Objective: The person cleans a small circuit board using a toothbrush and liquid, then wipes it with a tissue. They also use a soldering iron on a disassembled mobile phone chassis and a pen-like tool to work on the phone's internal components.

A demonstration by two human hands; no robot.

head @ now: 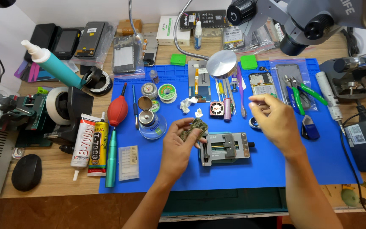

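Two bare forearms are seen reaching up from the lower edge over a blue work mat spread on a wooden bench. A small circuit board is gripped between the thumb and fingers of the left hand, held just above the mat and just left of a grey metal clamp, which it does not touch. The right hand is raised above the mat to the right of the clamp, fingers loosely curled with the tips drawn together; whether anything is pinched there cannot be told. A black mouse, two glue tubes and a teal pen-shaped tool are laid out at the near left. A red rubber blower and a round glass jar are set behind them. Green-handled cutters are placed at the right, on the mat. Farther back, a round metal disc, bagged phones and a microscope head are visible.
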